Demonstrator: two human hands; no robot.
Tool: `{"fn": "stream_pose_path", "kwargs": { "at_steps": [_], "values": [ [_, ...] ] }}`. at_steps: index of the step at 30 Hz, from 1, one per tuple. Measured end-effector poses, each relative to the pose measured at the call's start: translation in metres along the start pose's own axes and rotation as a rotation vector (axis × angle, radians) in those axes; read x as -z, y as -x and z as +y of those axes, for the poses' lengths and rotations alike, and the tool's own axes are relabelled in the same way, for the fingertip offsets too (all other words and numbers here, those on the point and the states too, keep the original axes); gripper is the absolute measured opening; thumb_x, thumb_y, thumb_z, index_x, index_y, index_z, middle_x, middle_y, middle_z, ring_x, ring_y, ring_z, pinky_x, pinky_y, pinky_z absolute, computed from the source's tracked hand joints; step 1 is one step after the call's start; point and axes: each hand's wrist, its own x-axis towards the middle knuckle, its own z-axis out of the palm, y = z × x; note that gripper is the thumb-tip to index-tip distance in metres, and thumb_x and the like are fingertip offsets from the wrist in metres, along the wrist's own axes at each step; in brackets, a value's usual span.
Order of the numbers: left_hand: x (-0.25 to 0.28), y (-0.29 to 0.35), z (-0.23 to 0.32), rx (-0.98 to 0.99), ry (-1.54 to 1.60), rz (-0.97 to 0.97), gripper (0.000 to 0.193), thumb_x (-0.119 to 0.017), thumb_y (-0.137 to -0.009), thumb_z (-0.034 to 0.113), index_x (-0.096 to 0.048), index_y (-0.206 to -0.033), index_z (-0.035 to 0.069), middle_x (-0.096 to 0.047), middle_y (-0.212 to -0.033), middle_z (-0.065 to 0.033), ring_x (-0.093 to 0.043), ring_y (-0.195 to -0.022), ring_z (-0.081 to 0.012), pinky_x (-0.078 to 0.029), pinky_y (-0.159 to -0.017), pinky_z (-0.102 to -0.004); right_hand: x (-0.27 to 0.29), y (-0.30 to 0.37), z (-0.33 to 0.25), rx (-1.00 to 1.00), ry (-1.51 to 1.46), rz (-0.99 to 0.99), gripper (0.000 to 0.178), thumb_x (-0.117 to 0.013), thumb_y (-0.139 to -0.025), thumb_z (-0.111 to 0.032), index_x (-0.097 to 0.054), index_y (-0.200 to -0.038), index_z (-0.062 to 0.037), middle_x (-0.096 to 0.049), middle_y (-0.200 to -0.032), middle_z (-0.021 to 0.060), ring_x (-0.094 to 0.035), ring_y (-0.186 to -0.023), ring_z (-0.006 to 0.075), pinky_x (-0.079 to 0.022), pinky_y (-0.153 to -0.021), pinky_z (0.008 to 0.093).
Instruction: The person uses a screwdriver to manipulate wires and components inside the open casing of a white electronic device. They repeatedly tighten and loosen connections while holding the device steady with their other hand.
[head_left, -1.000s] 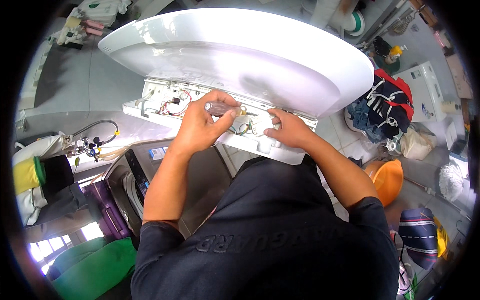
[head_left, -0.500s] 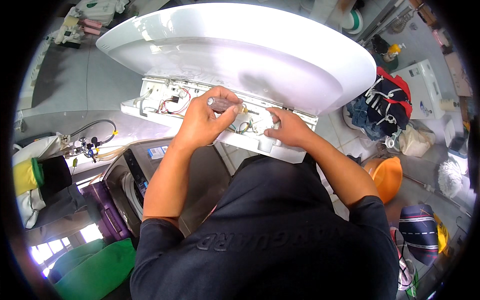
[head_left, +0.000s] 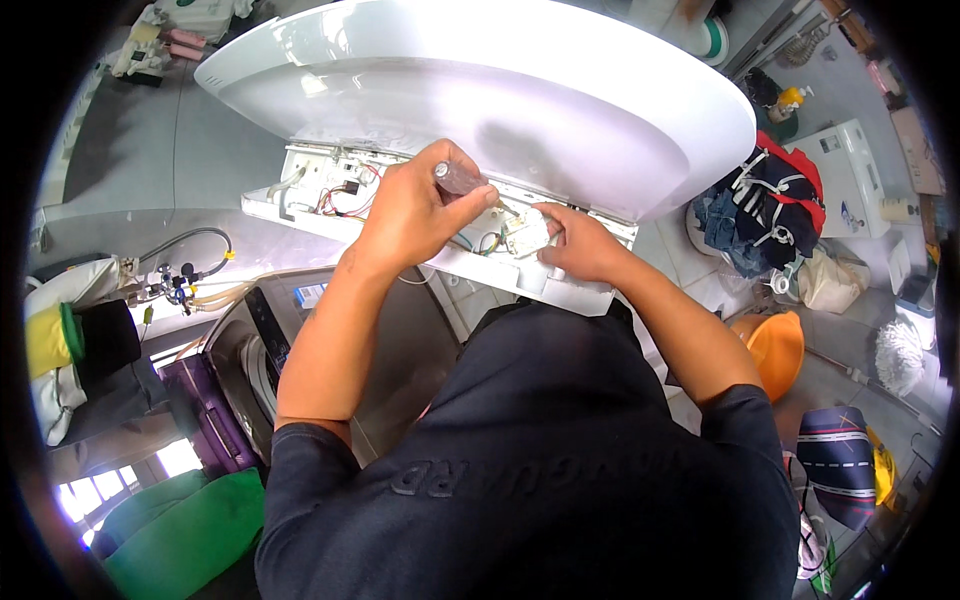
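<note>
Me: My left grip (head_left: 420, 208) is curled round a screwdriver (head_left: 460, 178), thumb and fingers pinching its brownish see-through handle above the middle of the white casing (head_left: 478, 268).

Other: And your right?

Me: My right grip (head_left: 588, 246) is at the casing's right half, thumb and forefinger pinching the edge of a white fitting (head_left: 526, 236).

Other: Where does the screwdriver point?

Me: It slants down and to the right over the casing, its shaft toward the fitting. I can't tell whether the tip sits in a screw.

Other: What else is in there?

Me: Thin coloured wires (head_left: 345, 203) run loose in the casing's left half. A big curved white cover (head_left: 400, 90) stands raised along the casing's far edge, facing me.

Other: And around it?

Me: To the casing's left is a hose with valves (head_left: 180, 285). Left and nearer me than the casing stands a grey washing machine (head_left: 415, 345). Well to the casing's right lies a heap of clothes (head_left: 775, 205), and an orange basin (head_left: 775, 350) is right of the casing, closer to me.
</note>
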Motion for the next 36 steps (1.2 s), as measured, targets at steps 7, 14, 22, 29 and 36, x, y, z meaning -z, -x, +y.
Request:
{"fn": "stream_pose_path", "kwargs": {
  "at_steps": [7,14,22,29,36],
  "values": [
    [0.001,-0.003,0.005,-0.108,0.01,0.048,0.031,-0.082,-0.089,0.016,-0.064,-0.11,0.003,-0.074,-0.097,-0.008,-0.07,-0.09,-0.0112,-0.056,-0.078,-0.0289,0.002,0.0,-0.002,0.016,-0.028,0.008,0.077,-0.079,-0.079,-0.022,-0.051,-0.15,-0.0104,-0.066,-0.105,0.0079,-0.066,-0.094,0.0231,-0.053,-0.085,0.0355],
    [0.01,-0.002,0.01,-0.16,-0.092,-0.049,0.023,-0.07,-0.091,0.009,-0.062,-0.112,0.004,-0.074,-0.097,-0.0094,-0.071,-0.086,-0.0148,-0.057,-0.078,-0.0299,-0.002,-0.001,0.004,0.002,-0.043,0.026,0.077,-0.08,-0.079,-0.026,-0.052,-0.149,-0.0118,-0.065,-0.106,0.0075,-0.065,-0.094,0.023,-0.053,-0.085,0.0359],
    [0.026,-0.006,0.024,-0.203,-0.219,-0.108,0.027,-0.077,-0.091,0.017,-0.063,-0.109,0.003,-0.073,-0.087,-0.0128,-0.071,-0.078,-0.0193,-0.056,-0.071,-0.0325,-0.003,0.0,0.004,0.021,-0.015,0.022,0.077,-0.081,-0.08,-0.027,-0.052,-0.149,-0.012,-0.065,-0.107,0.0084,-0.065,-0.096,0.025,-0.052,-0.086,0.0363],
    [0.032,-0.005,0.028,-0.364,-0.405,-0.168,0.028,-0.076,-0.088,0.017,-0.063,-0.109,0.004,-0.071,-0.089,-0.0169,-0.068,-0.077,-0.0374,-0.053,-0.067,-0.0413,-0.002,0.004,-0.009,0.032,0.028,0.035,0.079,-0.082,-0.082,-0.025,-0.049,-0.152,-0.0064,-0.057,-0.1,0.0037,-0.059,-0.083,0.0151,-0.05,-0.077,0.0301],
    [0.045,-0.003,0.028,-0.422,-0.434,-0.21,0.024,-0.072,-0.087,0.003,-0.064,-0.11,0.004,-0.063,-0.103,-0.0155,-0.068,-0.086,-0.0354,-0.055,-0.072,-0.0422,0.0,0.003,-0.011,0.044,0.081,0.021,0.078,-0.082,-0.083,-0.034,-0.05,-0.15,-0.01,-0.061,-0.102,0.0095,-0.063,-0.094,0.0256,-0.051,-0.083,0.0378]
  ]
}}
